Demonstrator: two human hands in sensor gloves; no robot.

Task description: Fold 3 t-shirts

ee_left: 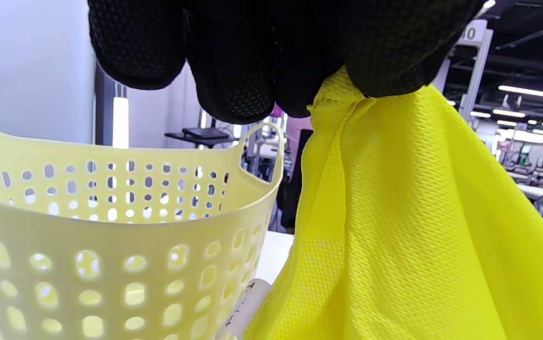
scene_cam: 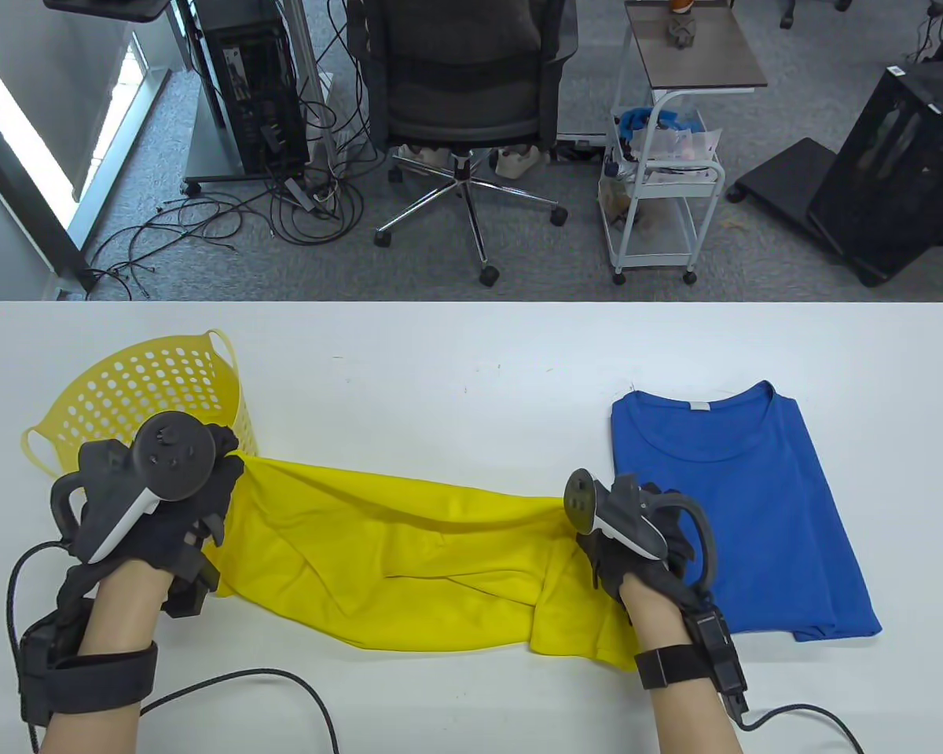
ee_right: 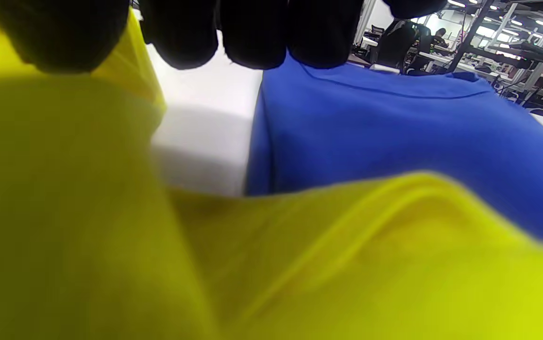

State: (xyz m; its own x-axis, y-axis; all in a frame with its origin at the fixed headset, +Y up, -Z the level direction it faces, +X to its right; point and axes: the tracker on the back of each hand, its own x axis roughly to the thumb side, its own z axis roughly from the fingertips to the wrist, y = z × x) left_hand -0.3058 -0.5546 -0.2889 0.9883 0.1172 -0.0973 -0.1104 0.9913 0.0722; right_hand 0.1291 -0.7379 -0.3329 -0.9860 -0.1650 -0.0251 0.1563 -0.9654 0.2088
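Black mesh-gloved hands [scene_cam: 181, 503], grey-white trackers, black wrist straps, cables.

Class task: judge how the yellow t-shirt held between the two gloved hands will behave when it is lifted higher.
The yellow t-shirt is probably floppy: it sags and creases between the left hand and right hand. Its thin mesh weave suggests that it is light. It will likely drape rather than hold shape.

Left hand [scene_cam: 174, 503] and right hand [scene_cam: 625, 534] are both raised, well apart, fingers curled and pinching the yellow t-shirt [scene_cam: 409, 561] at opposite ends.
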